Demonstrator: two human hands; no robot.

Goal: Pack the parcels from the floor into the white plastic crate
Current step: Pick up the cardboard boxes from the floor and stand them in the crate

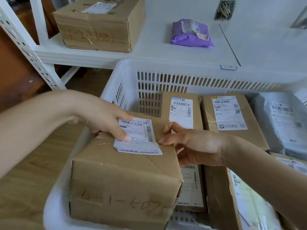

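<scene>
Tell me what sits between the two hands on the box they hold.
Head view: a white shipping label lies on top of the cardboard box, between the left hand and the right hand.

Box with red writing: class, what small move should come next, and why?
Probably ease the box down into the crate's near left corner: the left hand and right hand hold it there, and it stands higher than the parcels beside it.

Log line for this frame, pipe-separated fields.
cardboard box at white crate left end | left hand grips left edge | right hand grips right edge | other parcels alongside
</scene>
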